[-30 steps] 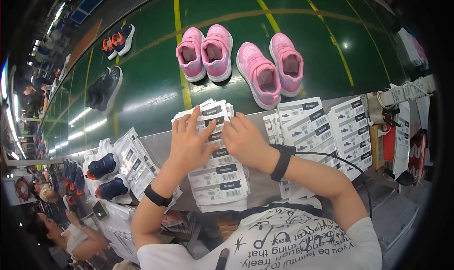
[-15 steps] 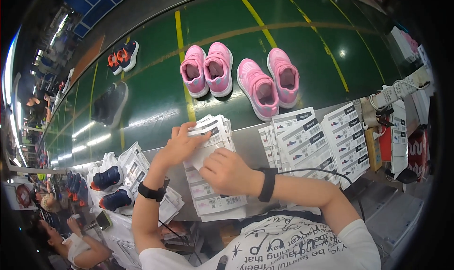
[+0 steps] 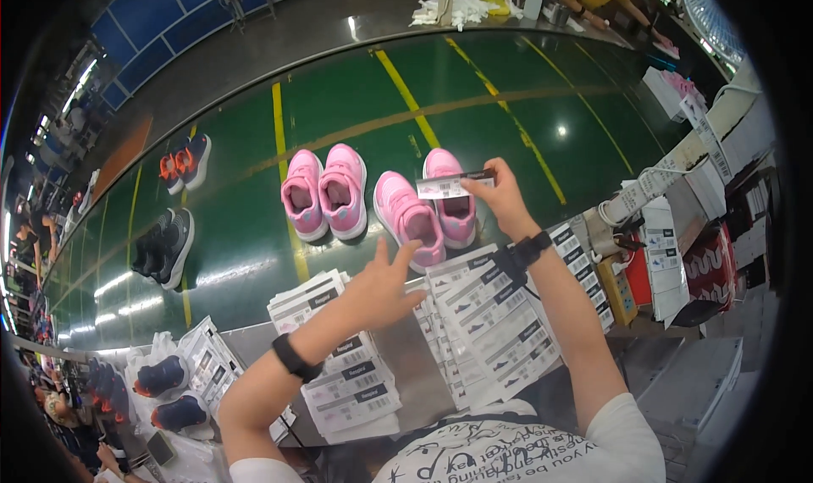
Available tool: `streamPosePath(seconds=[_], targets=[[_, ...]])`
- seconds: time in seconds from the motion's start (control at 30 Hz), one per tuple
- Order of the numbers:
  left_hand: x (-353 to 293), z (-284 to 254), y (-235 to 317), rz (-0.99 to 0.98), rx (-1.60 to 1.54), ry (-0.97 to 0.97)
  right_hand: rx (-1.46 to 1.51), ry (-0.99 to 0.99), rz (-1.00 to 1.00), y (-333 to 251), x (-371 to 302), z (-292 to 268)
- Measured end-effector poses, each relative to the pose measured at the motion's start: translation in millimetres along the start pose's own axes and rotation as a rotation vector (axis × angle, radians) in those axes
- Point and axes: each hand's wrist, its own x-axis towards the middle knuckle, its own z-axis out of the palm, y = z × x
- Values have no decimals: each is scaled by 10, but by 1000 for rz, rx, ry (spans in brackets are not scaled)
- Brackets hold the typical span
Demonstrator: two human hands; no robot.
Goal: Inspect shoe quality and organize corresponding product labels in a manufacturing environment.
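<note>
My right hand is raised over the green belt and pinches a white paper label by its right end, just above the nearer pair of pink shoes. A second pair of pink shoes stands to its left. My left hand hovers with fingers spread over the stack of white labels on the metal ledge. More labels lie fanned out under my right forearm. Both wrists wear black bands.
The green conveyor belt carries a black pair and an orange-and-navy pair at left. Bagged dark blue shoes sit lower left. White boxes and a cabled device stand at right. Other people work at the far edges.
My right hand lifted one label off the stack and carried it up and right over the pink shoes. My left hand let go of the stack and opened.
</note>
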Motion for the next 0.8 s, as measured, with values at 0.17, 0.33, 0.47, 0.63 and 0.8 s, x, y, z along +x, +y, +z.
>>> streamPosePath(seconds=[0.17,0.33,0.47,0.63,0.8], targets=[[912,392,-115,31,-110,121,-628,179,62,225,54,25],[1389,290,-91,365,-272,261,-641,270,-156,-284,-274,-259],[1055,41,-85,268,384,586,-614,145,-89,-930,-1047,-722],[643,-353,-910,-396,661,333,-593,-249,197,-1117,-1806,-857],[694,-611,-1066,-248,240,220,-1092,-483,-87,-500,-2563,-431]])
